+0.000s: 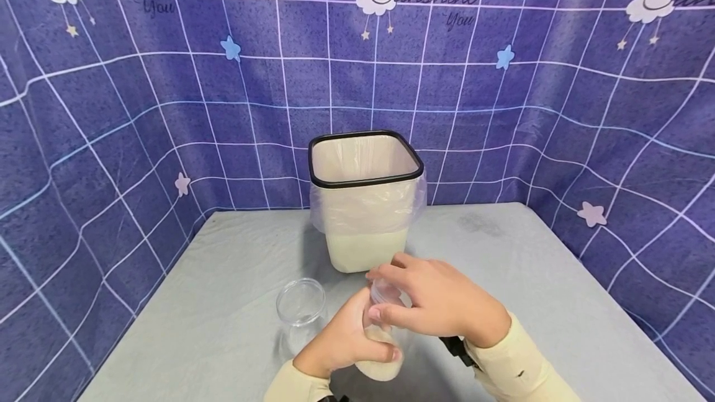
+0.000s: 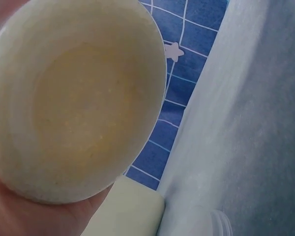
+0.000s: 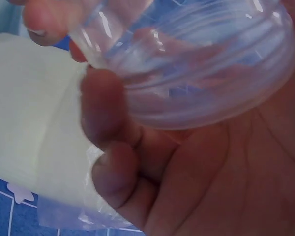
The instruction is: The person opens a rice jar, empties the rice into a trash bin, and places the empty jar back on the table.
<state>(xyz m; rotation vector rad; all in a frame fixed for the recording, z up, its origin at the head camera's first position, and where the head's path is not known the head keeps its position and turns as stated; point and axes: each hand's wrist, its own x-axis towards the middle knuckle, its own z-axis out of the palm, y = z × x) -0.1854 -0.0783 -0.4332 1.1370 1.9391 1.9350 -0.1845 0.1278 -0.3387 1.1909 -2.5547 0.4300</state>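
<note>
Grips clear jar (image 1: 381, 370) w/ L hand (image 1: 349, 341), fingers & thumb curled round. Clasps jar's ridged clear top w/ R hand (image 1: 438, 296), fingers bent; can't tell if lid or neck. Holds pale yellowish stuff nr base. Sits tilted over grey cloth (image 1: 240, 303), in front of white bin (image 1: 365, 250), R of 2nd clear tub (image 1: 302, 309).
</note>
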